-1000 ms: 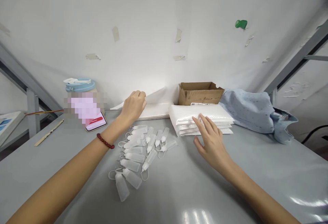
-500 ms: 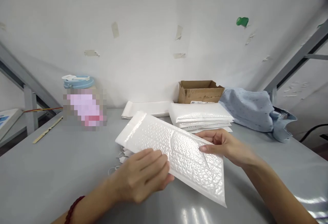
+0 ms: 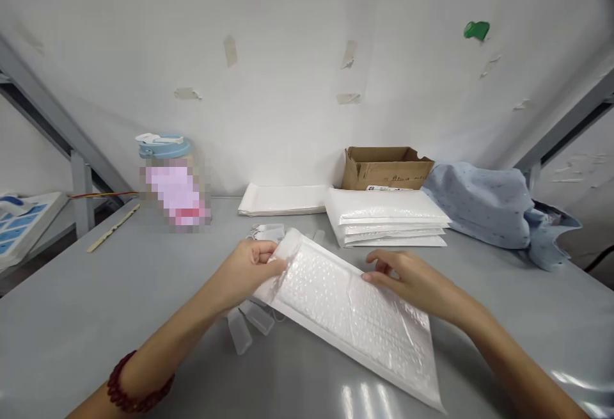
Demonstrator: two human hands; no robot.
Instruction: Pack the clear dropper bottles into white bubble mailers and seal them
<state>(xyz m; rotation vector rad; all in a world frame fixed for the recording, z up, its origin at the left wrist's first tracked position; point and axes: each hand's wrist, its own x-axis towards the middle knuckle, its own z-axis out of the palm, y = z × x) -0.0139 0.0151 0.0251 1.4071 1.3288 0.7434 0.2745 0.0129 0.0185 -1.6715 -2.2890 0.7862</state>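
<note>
A white bubble mailer (image 3: 355, 310) lies slanted across the middle, its flap end at the upper left and its far corner at the lower right. My left hand (image 3: 254, 272) pinches the flap end between thumb and fingers. Over the mailer's upper edge, my right hand (image 3: 403, 278) has its fingers curled with the thumb apart, touching or just above the surface; nothing shows in its grasp. Several small translucent tags (image 3: 239, 331) lie partly beneath the mailer, and more of them show beyond its flap end.
Behind are a stack of white bubble mailers (image 3: 388, 211), flat white mailers (image 3: 288, 199), a cardboard box (image 3: 388, 169) and blue patterned cloth (image 3: 480, 205). A blue-lidded container (image 3: 164, 147) and a thin strip (image 3: 113, 228) stand and lie at left.
My left hand has moved from the mailer's lower edge to its flap end. My right thumb has shifted toward the upper edge. More tags are visible, and the view has shifted.
</note>
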